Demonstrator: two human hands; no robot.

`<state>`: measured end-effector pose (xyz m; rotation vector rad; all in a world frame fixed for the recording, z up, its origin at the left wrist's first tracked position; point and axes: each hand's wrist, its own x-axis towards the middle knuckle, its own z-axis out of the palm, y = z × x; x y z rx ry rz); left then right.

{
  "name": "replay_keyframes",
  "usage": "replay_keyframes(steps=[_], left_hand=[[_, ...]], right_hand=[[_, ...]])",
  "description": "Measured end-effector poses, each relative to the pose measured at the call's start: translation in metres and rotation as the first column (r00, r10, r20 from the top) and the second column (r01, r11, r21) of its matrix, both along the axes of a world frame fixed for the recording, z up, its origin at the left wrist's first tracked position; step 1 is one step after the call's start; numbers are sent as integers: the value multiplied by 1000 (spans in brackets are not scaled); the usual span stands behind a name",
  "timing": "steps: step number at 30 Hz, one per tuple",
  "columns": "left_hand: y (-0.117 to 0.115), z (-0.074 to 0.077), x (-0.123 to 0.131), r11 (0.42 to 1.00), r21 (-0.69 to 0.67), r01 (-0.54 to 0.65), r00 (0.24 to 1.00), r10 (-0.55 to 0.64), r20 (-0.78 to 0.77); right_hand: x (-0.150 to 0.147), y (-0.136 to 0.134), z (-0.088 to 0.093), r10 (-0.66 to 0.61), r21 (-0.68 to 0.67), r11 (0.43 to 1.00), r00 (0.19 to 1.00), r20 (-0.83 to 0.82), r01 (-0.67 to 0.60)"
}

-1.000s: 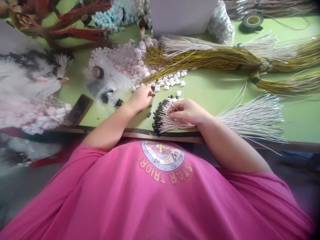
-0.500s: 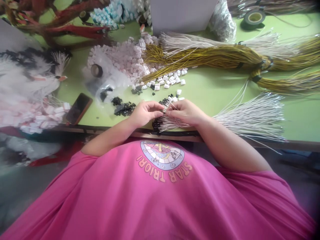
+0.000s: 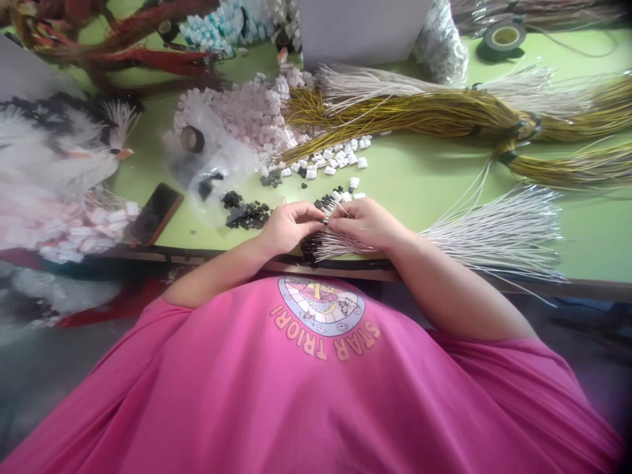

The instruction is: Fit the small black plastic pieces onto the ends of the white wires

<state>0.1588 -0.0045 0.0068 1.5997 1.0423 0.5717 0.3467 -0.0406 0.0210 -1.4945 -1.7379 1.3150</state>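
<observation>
My left hand (image 3: 292,228) is closed in a pinch, thumb and forefinger meeting at a tiny piece too small to make out. Facing it, my right hand (image 3: 366,222) pinches a thin white wire, its fingertips almost touching those of the left. Beneath both hands lies a bundle of white wires (image 3: 503,227), fanning out to the right. Black connectors (image 3: 310,249) cap the bundle's left ends, partly hidden by my fingers. A heap of small black parts (image 3: 249,216) is just left of my left hand.
White connectors (image 3: 237,108) are piled behind, beside a plastic bag (image 3: 217,155). Yellow wire bundles (image 3: 444,112) stretch across the back right, near a tape roll (image 3: 503,36). A phone (image 3: 157,214) lies at the left by the table's front edge (image 3: 237,255).
Both hands stay in nearly the same place, pinched together over the wires. The fingertips have shifted only slightly; the whole view has drifted a little.
</observation>
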Motion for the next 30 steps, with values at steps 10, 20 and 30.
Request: replay_keyframes(steps=[10, 20, 30], left_hand=[[-3, -5, -2, 932, 329, 154, 987, -126, -103], [38, 19, -43, 910, 368, 189, 864, 24, -503], [37, -5, -20, 813, 404, 419, 725, -31, -688]], right_hand=[[-3, 0, -6, 13, 21, 1000, 999, 32, -14], [15, 4, -3, -31, -139, 990, 982, -189, 4], [6, 1, -1, -19, -75, 997, 993, -118, 11]])
